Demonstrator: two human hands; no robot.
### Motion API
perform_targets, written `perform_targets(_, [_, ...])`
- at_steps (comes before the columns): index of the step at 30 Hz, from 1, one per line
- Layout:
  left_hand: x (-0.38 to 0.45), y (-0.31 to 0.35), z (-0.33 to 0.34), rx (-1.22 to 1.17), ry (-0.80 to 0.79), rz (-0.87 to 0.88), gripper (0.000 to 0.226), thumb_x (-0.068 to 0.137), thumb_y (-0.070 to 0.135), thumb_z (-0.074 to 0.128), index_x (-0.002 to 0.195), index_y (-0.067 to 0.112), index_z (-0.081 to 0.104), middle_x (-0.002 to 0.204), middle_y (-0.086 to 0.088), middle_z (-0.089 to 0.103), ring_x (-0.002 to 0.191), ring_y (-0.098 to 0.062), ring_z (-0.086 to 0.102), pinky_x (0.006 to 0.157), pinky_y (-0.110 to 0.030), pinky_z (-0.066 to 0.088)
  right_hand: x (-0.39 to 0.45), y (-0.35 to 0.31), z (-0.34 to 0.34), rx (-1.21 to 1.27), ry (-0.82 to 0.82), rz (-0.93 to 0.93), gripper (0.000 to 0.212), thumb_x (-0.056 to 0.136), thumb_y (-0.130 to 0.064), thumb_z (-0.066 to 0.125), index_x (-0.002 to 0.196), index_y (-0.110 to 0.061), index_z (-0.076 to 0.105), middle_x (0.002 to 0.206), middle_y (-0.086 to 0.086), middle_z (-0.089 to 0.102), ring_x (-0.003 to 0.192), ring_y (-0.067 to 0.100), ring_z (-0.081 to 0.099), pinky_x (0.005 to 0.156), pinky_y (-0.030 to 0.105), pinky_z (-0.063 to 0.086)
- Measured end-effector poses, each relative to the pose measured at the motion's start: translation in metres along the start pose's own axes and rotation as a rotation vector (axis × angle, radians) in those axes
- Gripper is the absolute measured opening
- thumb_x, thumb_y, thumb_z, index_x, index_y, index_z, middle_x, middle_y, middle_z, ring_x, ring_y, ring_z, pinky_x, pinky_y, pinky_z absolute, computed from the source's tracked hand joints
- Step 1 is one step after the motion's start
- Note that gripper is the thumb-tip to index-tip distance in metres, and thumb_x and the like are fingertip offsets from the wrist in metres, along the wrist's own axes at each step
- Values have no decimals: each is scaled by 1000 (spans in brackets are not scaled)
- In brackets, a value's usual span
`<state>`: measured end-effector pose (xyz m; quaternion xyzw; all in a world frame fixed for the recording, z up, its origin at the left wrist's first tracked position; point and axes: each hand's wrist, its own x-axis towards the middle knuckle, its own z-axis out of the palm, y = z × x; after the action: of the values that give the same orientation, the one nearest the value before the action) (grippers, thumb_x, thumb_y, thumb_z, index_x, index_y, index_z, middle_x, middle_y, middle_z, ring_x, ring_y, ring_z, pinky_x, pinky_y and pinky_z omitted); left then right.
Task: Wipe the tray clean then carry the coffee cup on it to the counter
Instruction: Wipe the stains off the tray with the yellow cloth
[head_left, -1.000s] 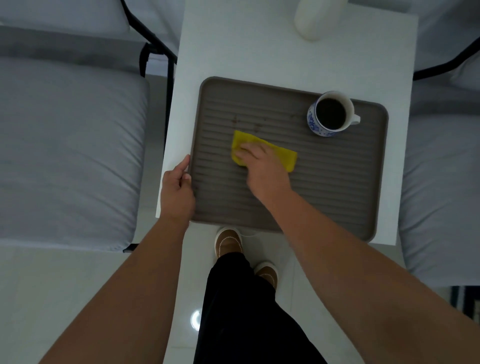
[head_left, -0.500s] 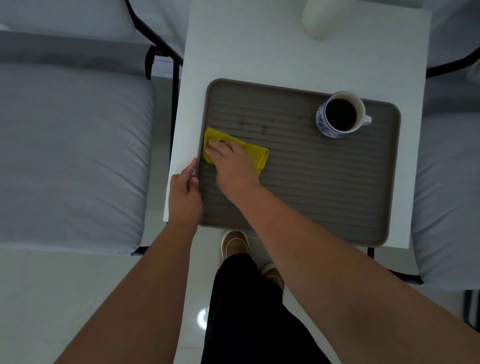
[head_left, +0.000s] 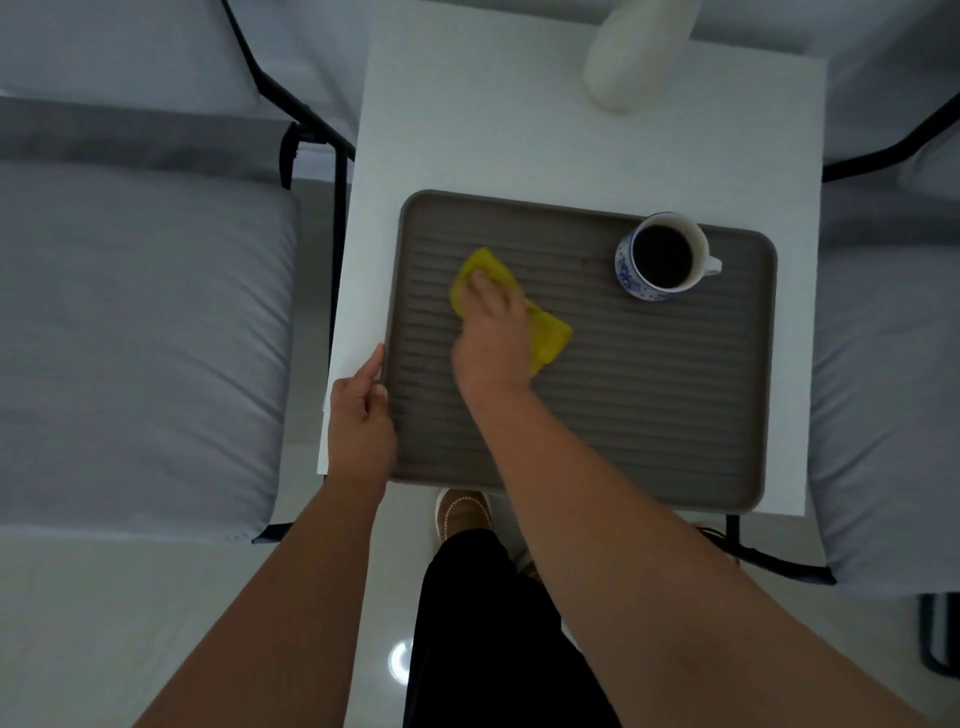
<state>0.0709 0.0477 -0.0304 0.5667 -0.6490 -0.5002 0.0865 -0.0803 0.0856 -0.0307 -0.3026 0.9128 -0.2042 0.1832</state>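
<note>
A grey ribbed tray (head_left: 649, 395) lies on a small white table (head_left: 571, 130). My right hand (head_left: 491, 338) presses a yellow cloth (head_left: 548, 335) flat against the tray's left-centre, fingers pointing to the far left corner. My left hand (head_left: 361, 421) grips the tray's left rim near the front corner. A blue-and-white coffee cup (head_left: 662, 257), full of dark coffee, stands upright at the tray's far right, handle to the right, well apart from the cloth.
A white rounded object (head_left: 631, 52) stands at the table's far edge. Grey cushioned chairs (head_left: 135, 338) with black frames flank the table on both sides. My legs and brown shoes (head_left: 462, 514) are at the table's near edge, on a pale glossy floor.
My right hand slid the yellow cloth left toward the tray's left rim, then back up and right over the small brown stains. The left hand stayed on the rim.
</note>
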Motion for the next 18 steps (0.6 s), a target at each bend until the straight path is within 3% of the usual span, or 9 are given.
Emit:
perform_targets(3, [-1, 3, 1, -10, 13, 7, 45, 102, 6, 37, 140, 26, 50, 110, -3, 45, 77, 20, 47, 71, 6, 33, 8, -17, 2, -73, -94, -199, 50, 84, -3, 48, 134, -8, 49, 145, 7, 44, 127, 37, 37, 97, 43, 39])
perform_targets(5, [-2, 5, 2, -2, 15, -1, 45, 102, 7, 36, 140, 27, 50, 110, -2, 45, 77, 22, 46, 70, 6, 33, 15, -4, -5, -64, -49, -189, 48, 80, -2, 48, 127, -7, 55, 138, 11, 51, 120, 39, 44, 95, 45, 42])
perform_targets(7, [-3, 6, 3, 16, 18, -12, 44, 103, 9, 35, 140, 29, 49, 111, 0, 45, 79, 25, 45, 69, 8, 31, 17, 23, -14, -18, 56, -43, 49, 77, 1, 48, 125, -4, 57, 135, 18, 52, 118, 43, 47, 99, 45, 41])
perform_targets(11, [-2, 5, 3, 34, 9, -5, 45, 103, 11, 35, 141, 31, 48, 110, -1, 45, 81, 23, 45, 71, 7, 31, 20, 55, -31, -128, 75, 232, 58, 87, -4, 45, 143, -9, 31, 154, 14, 23, 136, 37, 23, 113, 39, 18])
perform_targets(18, [-2, 6, 4, 34, 5, 11, 46, 103, 9, 34, 142, 29, 47, 108, -3, 43, 77, 22, 45, 67, 8, 31, 39, 36, -29, -86, 74, 390, 58, 89, -8, 45, 144, -6, 26, 153, 19, 18, 139, 40, 17, 117, 41, 12])
